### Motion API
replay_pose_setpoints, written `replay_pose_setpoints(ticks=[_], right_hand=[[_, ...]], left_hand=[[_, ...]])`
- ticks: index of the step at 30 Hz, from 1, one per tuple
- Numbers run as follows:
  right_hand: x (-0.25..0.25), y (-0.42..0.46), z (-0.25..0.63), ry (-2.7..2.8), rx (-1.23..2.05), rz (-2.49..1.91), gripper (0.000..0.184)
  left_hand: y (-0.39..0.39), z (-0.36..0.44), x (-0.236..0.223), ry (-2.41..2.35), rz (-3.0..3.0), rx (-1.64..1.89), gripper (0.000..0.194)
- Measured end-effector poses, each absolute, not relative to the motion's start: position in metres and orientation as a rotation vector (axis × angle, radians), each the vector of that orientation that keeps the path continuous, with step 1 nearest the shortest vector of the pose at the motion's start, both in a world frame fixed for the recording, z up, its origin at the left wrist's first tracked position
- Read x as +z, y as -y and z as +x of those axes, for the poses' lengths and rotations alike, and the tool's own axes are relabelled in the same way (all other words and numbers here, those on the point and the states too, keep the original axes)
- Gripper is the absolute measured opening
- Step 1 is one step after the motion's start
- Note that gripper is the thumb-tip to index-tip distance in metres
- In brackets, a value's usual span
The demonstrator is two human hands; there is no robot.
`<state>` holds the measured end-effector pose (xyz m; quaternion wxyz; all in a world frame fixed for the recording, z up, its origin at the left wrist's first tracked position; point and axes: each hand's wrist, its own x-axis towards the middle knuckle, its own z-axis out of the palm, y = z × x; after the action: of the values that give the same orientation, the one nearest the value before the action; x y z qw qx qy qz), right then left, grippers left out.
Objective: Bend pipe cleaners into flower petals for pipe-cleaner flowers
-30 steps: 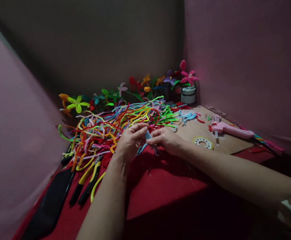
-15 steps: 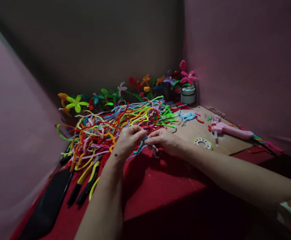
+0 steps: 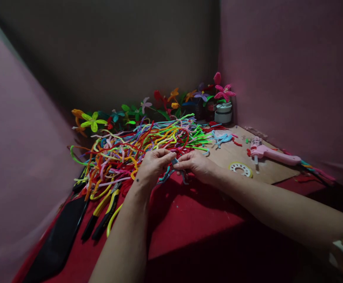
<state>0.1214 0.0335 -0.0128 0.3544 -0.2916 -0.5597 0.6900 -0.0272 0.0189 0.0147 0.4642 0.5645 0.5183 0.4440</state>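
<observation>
My left hand and my right hand meet at the near edge of a heap of pipe cleaners, fingertips almost touching. Both pinch a light-blue pipe cleaner, a short bit of which shows between the thumbs. Blue-grey ends hang below my right fingers, and a teal length shows beside my left fingers. How the pieces are joined is hidden by the fingers. The multicoloured pipe cleaners lie tangled just behind both hands.
Yellow-and-black pliers lie left of my forearm, near a black flat object. To the right, a wooden board carries a pink glue gun and a tape roll. Pipe-cleaner flowers line the back; a pink one rises from a pot.
The whole view has shifted slightly, so things sit a little further right. My hands keep their pinch, with slightly more of the light-blue piece showing between the fingertips.
</observation>
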Motion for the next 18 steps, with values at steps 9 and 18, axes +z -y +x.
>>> replay_pose_setpoints(ticks=[9,18], right_hand=[[-0.017,-0.039,0.120,1.327,1.934,-0.733,0.015],[-0.020,-0.044,0.119,1.202,1.858,-0.688,0.017]], left_hand=[[-0.020,-0.017,0.009,-1.222,1.265,1.235,0.027],[-0.022,-0.029,0.009,-1.252,1.332,1.072,0.030]])
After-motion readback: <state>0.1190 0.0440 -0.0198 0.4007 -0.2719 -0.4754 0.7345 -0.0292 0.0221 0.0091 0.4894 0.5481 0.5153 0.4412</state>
